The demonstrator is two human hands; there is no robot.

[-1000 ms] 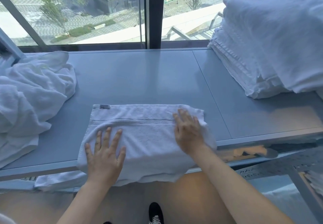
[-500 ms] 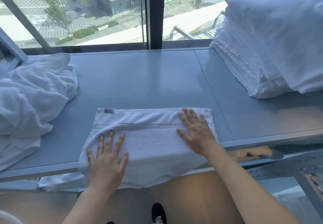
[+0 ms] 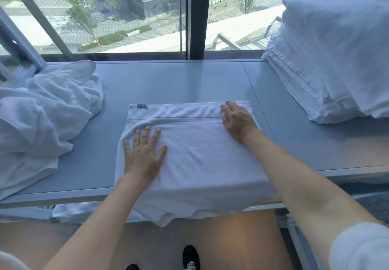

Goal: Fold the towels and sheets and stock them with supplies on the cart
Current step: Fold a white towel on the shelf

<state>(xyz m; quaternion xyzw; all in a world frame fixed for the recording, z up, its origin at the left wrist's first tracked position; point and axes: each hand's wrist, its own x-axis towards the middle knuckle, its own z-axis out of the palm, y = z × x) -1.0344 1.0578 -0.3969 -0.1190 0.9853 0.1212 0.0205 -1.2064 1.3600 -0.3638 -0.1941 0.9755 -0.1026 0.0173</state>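
Smoothing half-folded towel (image 3: 195,156) at 6 o'clock worktop (image 3: 179,82) edge; left hand (image 3: 143,154), right hand (image 3: 237,120) flat, fingers spread, gripping nothing. Next likely: pinch end, fold across.

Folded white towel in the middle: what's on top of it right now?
Both hands lie flat on the folded white towel: left hand near its left edge, right hand at the far right corner. The cloth beneath them is hidden.
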